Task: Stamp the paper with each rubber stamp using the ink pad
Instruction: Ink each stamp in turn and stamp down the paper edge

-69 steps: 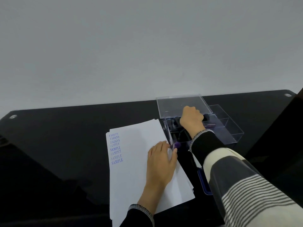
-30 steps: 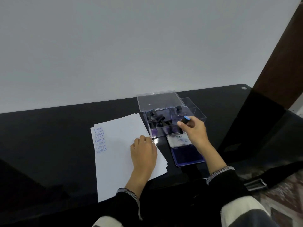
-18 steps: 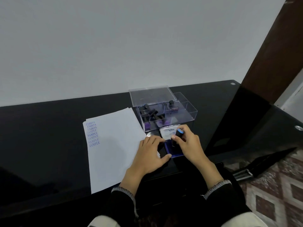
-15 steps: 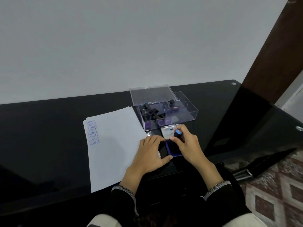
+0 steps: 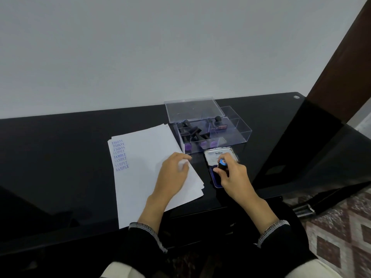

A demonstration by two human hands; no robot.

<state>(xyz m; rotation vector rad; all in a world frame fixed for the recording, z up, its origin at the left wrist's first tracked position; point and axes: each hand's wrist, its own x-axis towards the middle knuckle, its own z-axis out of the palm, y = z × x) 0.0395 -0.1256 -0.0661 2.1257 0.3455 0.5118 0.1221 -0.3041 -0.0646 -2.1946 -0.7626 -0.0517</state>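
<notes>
Two bare hands work over a glossy black table. The right hand pinches a small rubber stamp, a dark cylindrical handle with a round blue cap, between curled fingers and thumb, holding it upright on the blue felt of the ink pad. The pad's hinged lid lies folded back, showing a white printed label. The left hand rests flat, fingers relaxed, on the right part of a loose stack of smooth white paper; a column of blue SAMPLE imprints runs down its left edge. Just behind the pad sits a clear rigid plastic box, partitioned, its lid tipped open, with several dark knob-handled stamps lying jumbled in its left compartment.
</notes>
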